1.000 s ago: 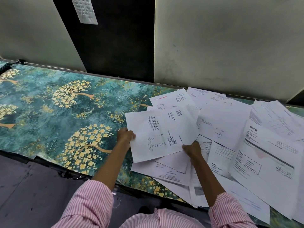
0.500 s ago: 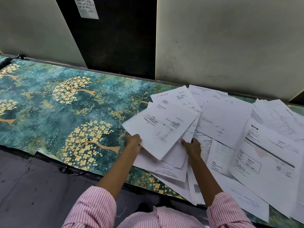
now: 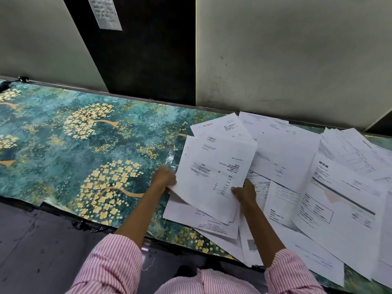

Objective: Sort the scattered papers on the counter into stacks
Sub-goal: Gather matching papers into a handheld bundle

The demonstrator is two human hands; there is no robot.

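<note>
both hands grasp one sheaf of papers (image 3: 214, 172): left hand (image 3: 164, 179) at its left edge, right hand (image 3: 244, 193) at its bottom. loose sheets (image 3: 339, 187) cover the desk (image 3: 84, 145).

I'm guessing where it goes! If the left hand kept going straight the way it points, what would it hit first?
The left hand points forward and rightward, so beyond the printed sheets it grips, probably the red-headed sheet; depth is unclear.

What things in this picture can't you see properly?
Head view:
Print on the held sheets: blurred, too small to read.
Left hand fingertips: hidden behind those sheets.
Scattered papers: cut off by the right edge; lower ones covered.
Wall notice: cut by the top edge.
</note>
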